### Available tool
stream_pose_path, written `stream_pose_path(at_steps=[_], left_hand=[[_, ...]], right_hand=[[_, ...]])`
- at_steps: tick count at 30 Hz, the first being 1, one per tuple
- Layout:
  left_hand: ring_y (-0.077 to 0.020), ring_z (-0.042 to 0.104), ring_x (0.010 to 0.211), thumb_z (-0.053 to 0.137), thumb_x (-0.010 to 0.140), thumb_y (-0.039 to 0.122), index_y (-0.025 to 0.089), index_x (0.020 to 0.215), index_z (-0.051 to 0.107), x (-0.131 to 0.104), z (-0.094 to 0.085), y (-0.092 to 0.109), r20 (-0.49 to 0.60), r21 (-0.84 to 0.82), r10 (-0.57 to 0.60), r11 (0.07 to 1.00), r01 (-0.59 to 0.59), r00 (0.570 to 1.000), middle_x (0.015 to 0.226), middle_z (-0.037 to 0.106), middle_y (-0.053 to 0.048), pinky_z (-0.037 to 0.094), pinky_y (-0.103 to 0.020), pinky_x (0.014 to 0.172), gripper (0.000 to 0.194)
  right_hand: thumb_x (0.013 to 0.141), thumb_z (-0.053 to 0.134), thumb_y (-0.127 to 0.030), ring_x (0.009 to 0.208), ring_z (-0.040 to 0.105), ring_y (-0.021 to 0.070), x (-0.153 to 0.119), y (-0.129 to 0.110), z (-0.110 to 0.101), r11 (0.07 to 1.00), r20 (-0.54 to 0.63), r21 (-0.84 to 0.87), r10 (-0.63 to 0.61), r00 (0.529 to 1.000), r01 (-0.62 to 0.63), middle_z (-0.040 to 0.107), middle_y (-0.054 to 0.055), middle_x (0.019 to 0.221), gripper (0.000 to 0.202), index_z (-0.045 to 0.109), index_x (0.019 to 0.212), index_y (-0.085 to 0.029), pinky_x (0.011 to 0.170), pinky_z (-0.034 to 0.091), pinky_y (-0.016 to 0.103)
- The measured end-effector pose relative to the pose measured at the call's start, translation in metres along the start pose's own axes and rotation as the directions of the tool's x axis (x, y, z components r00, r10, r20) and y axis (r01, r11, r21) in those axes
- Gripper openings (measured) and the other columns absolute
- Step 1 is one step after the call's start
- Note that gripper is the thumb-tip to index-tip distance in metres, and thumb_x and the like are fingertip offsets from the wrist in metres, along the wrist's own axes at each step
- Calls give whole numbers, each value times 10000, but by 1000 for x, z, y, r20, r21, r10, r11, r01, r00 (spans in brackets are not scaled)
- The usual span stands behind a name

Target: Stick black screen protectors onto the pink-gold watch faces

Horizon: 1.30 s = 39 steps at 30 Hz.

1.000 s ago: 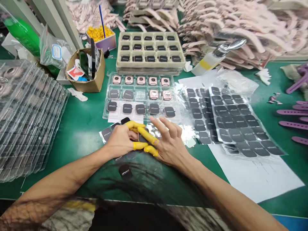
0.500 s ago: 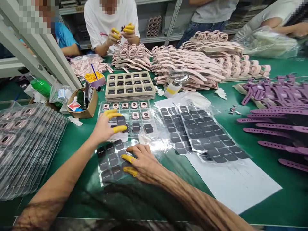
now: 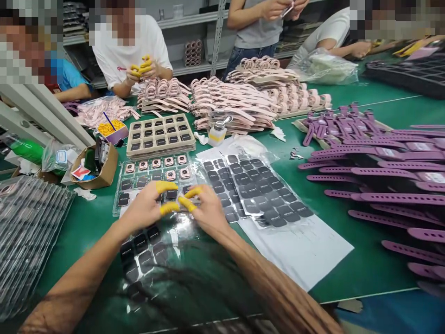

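Note:
My left hand [image 3: 148, 204], with yellow finger cots, is closed in a pinch over the clear tray [image 3: 116, 211]. It seems to hold a square black watch face, now mostly hidden by the fingers. My right hand [image 3: 208, 206], also in yellow cots, pinches close to the left fingertips. A small pale bit shows between the hands, too small to name. Pink-rimmed watch faces [image 3: 170, 175] and black-covered ones [image 3: 123, 199] sit in the tray's pockets. Below my left hand lies a clear sheet of black lettered square stickers [image 3: 141, 241].
Stacked clear trays [image 3: 31, 241] stand left, beside a cardboard box [image 3: 104, 174]. A beige tray [image 3: 160, 150], pink straps [image 3: 229, 104] and a pump bottle [image 3: 217, 134] lie beyond. More sticker sheets [image 3: 264, 190] and purple straps [image 3: 382, 171] are right. Several co-workers sit or stand opposite.
My right hand has left the sticker sheet and come up to my left hand's fingertips. The dark square in my left hand is no longer plainly visible. The camera view has shifted right.

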<state>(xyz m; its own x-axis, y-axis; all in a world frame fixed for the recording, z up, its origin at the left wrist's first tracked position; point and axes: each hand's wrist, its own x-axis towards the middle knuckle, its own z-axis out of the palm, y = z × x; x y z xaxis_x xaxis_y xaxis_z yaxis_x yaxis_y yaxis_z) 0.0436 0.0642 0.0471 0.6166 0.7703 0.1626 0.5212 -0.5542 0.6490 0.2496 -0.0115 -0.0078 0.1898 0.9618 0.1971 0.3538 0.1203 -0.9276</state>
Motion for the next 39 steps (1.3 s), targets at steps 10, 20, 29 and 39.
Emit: stream_pose_path(at_steps=[10,20,29,39], left_hand=[[-200,713,1022,881,764,549,208,1110,693,2,34,34,0,-676,-311,700,229,951,1191,735,-98,603,-334,892,521],[-144,686,786,835,793,313,187,985,736,20,42,57,78,-827,-521,442,347,850,1021,752,-53,608,-272,683,250],[-151,729,915,612,959,237,211,1079,638,46,59,80,67,-928,-588,260,266,806,1183,761,-86,633,-337,887,125],[-153,684,908,662,990,296,174,1003,633,45,64,77,-53,-885,-538,415,211,841,1066,740,-77,597,-307,837,126]], right_hand=[[646,912,-655,678,643,165,9,-18,-30,824,79,479,301,950,-301,713,5,780,504,689,808,-233,596,539,309],[552,995,-565,618,499,117,13,-19,-43,826,66,498,268,961,-264,648,-34,686,544,758,877,-198,590,400,285],[681,929,-496,740,553,135,11,-28,-37,799,-42,578,231,972,-165,667,-26,832,395,699,869,-237,702,482,298],[715,833,-700,810,632,165,15,-8,-23,688,-39,693,333,942,-215,716,-18,892,519,661,936,-263,748,552,322]])
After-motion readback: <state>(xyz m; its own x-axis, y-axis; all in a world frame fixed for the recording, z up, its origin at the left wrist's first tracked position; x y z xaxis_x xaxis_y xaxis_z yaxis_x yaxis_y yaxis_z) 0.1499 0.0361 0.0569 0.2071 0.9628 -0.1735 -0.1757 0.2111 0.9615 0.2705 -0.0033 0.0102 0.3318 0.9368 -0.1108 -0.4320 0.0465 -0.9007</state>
